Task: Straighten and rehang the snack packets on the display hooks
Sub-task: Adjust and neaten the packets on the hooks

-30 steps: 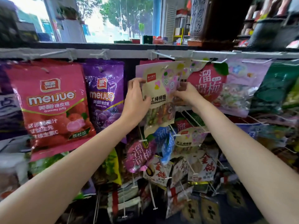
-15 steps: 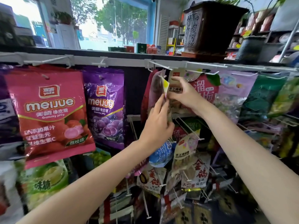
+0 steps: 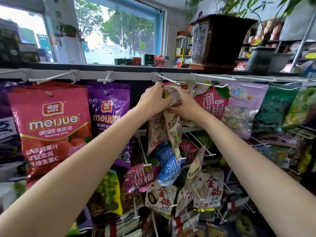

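Head view. Since half a second ago both hands have risen from below the white hook [image 3: 168, 79] to its base, carrying the cream lollipop packet [image 3: 172, 124] with them. A second ago that packet faced the camera flat; it now hangs edge-on, directly beneath the hook. The left hand [image 3: 153, 100] has its fingers curled, pinching the packet's top edge just left of the hook. The right hand [image 3: 183, 104] pinches the same header just right of it. Judged: the header hole is being threaded onto the hook, and the rehang is not yet finished.

Count: two hands, one packet in hand. Left of the hook hang one red gummy packet [image 3: 51, 127] and one purple gummy packet [image 3: 109, 117]. Just right of the hook hangs one red plum packet [image 3: 213, 101]. Packets on the rows below are too crowded to count.
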A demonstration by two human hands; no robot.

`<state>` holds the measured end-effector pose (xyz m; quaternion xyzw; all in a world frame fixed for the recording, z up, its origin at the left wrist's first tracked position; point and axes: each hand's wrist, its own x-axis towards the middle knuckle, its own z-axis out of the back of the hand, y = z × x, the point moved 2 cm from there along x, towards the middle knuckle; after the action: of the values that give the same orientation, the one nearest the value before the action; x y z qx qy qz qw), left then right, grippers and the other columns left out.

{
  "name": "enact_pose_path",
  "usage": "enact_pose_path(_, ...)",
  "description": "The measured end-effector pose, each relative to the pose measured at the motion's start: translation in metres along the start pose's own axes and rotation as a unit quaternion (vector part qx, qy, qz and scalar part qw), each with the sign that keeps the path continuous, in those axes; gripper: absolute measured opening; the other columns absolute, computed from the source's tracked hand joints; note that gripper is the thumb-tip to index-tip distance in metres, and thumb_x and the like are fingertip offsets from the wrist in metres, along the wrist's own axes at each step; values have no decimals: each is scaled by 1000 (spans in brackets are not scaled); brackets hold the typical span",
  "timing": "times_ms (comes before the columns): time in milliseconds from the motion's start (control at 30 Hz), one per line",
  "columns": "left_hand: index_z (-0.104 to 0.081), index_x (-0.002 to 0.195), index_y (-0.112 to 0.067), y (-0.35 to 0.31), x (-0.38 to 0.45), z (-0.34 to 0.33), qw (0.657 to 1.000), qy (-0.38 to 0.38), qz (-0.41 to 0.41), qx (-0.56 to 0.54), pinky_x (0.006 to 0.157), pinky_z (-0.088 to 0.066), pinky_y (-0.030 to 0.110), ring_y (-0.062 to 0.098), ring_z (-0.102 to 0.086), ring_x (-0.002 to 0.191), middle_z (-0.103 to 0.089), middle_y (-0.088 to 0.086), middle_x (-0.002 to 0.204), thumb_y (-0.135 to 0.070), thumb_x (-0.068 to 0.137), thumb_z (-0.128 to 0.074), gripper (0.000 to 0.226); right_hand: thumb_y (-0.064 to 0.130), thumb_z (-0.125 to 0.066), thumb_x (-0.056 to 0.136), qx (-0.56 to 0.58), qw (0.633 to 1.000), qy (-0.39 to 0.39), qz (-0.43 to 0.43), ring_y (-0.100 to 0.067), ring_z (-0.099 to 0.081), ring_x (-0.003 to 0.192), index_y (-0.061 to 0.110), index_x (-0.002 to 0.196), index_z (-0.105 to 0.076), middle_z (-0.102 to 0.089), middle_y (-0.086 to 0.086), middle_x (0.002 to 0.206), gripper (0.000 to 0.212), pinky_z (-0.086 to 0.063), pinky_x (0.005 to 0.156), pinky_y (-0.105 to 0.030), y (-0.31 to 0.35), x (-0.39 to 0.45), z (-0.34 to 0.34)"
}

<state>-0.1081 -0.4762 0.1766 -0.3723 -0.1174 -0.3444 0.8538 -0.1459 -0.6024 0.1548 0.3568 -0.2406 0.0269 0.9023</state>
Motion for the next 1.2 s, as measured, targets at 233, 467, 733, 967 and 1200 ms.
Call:
enact_pose_path(233,-66,111,-10,2,6,17,999,-21,27,-40,84,-53,37,22,-62,98,-65,10,111,-11,87,-54,27,38,-79,69,-75,996,41,-39,-18,-43,124,18,137,-36,-38,0,138,83,-46,97,-37,-6,24,11)
enact_pose_path(467,-72,100,-16,-13,-7,34,997,-62,-13,-52,71,-46,26,19,-59,87,-62,0,92,-3,85,-44,34,14,-63,85,-112,993,-26,16,-17,-53,105,13,112,-61,-55,-4,113,26,-42,89,-29,-1,16,26)
enact_pose_path(733,-71,98,-19,-50,-24,37,991,-74,-99,-52,61,-48,23,11,-60,74,-63,-4,86,-6,87,-44,31,5,-65,84,126,991,34,-18,-8,-66,68,4,89,-64,-68,-4,80,6,-54,63,-18,9,-19,62)
enact_pose_path(967,-67,106,-16,-73,-23,-11,983,74,-108,-126,79,-54,22,11,-64,91,-66,-2,98,1,87,-50,30,3,-64,84,-6,993,95,-76,-14,-65,55,4,89,-66,-68,-5,69,5,-54,49,-24,-16,-43,133)
enact_pose_path(1200,-65,109,-14,-80,28,-70,993,41,-38,-108,90,-50,33,15,-62,97,-67,3,108,-13,87,-59,23,8,-68,82,-129,979,112,-110,-9,-66,53,7,86,-66,-69,-5,74,5,-54,50,-22,-70,-54,176)
